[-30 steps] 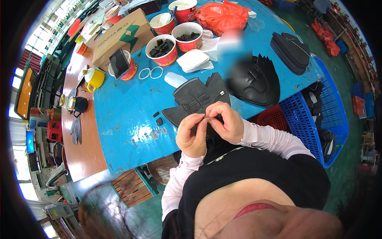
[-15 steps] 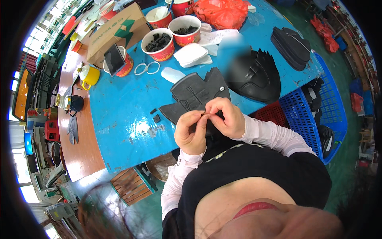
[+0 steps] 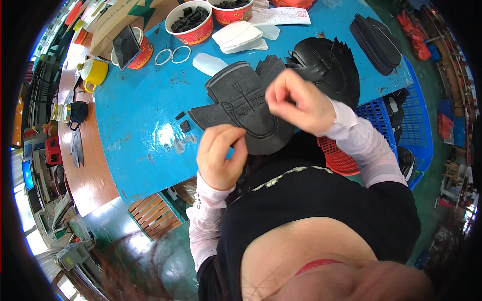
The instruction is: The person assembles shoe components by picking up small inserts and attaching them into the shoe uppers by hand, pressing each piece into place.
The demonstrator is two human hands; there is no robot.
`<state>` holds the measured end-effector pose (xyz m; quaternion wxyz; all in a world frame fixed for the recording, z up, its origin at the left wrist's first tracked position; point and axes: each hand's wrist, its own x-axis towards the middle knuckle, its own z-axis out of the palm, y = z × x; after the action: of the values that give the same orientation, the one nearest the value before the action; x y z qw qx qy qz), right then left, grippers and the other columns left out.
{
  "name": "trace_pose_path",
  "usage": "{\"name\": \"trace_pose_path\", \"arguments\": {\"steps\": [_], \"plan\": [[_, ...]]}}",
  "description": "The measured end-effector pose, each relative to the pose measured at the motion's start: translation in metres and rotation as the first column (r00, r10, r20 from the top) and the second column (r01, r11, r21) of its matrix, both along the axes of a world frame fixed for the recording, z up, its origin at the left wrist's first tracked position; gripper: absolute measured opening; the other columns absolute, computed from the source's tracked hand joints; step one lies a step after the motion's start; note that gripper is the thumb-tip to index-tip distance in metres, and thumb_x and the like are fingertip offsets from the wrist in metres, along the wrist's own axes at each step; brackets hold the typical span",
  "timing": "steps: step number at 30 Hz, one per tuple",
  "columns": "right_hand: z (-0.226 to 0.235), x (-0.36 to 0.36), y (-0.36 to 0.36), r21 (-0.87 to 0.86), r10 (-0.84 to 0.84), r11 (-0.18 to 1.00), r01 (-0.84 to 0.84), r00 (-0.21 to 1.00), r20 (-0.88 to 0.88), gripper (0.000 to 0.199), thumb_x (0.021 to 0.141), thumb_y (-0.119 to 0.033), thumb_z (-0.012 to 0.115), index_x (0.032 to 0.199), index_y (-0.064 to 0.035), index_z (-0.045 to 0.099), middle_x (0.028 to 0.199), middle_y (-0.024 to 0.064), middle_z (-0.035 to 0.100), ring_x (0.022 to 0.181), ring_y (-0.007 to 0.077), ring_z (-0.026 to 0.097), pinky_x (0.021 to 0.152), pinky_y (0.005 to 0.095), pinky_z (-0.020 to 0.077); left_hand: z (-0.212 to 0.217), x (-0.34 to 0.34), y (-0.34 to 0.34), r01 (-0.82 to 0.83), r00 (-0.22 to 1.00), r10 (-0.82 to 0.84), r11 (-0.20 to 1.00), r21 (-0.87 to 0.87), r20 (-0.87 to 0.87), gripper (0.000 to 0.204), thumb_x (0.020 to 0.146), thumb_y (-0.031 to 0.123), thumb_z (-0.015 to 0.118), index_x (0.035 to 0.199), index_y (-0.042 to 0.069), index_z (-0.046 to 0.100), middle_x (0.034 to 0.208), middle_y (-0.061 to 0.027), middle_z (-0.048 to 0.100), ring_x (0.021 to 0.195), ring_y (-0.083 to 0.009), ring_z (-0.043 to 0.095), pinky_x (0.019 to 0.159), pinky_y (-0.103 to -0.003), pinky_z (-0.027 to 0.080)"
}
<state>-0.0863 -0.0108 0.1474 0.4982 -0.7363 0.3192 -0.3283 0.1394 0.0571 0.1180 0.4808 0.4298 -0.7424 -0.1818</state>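
Note:
Before me a black shoe upper [image 3: 246,103] lies flat on the blue table [image 3: 135,118], its near edge by my body. My left hand [image 3: 221,155] hovers at its near left side, thumb and fingers curled together. Over its right side is my right hand [image 3: 298,103], also closed in a pinch and slightly blurred. I cannot make out anything between the fingers of either hand. A second black upper [image 3: 321,62] lies beyond my right hand, partly hidden by it. Two small black scraps, one a squarish piece [image 3: 185,126], rest left of the nearer upper.
Paper tubs [image 3: 193,35] of black scraps, a white pad stack [image 3: 236,37] and two white rings [image 3: 172,55] sit farther back. Black pieces are stacked [image 3: 376,45] at the right. A yellow mug [image 3: 94,72] stands left. Blue [image 3: 416,125] and red baskets [image 3: 339,155] stand below the table's right edge.
My hands were together in a pinch and have come apart, the left to the left, the right up and rightward. The whole view has shifted, showing more of the nearer upper.

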Motion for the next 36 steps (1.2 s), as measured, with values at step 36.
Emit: {"name": "trace_pose_path", "arguments": {"steps": [36], "plan": [[-0.041, -0.010, -0.036, -0.672, -0.258, 0.737, 0.076, 0.950, -0.175, 0.026, 0.075, 0.008, 0.061, 0.095, -0.0055, 0.070, 0.097, 0.0084, 0.063, 0.091, 0.0256, 0.061, 0.077, 0.0324, 0.0510, 0.001, -0.023, -0.045, -0.105, 0.817, 0.160, 0.986, -0.131, 0.553, 0.025, 0.076, 0.007, 0.060, 0.100, 0.007, 0.067, 0.089, -0.0026, 0.058, 0.085, -0.0232, 0.055, 0.074, -0.035, 0.045]]}}
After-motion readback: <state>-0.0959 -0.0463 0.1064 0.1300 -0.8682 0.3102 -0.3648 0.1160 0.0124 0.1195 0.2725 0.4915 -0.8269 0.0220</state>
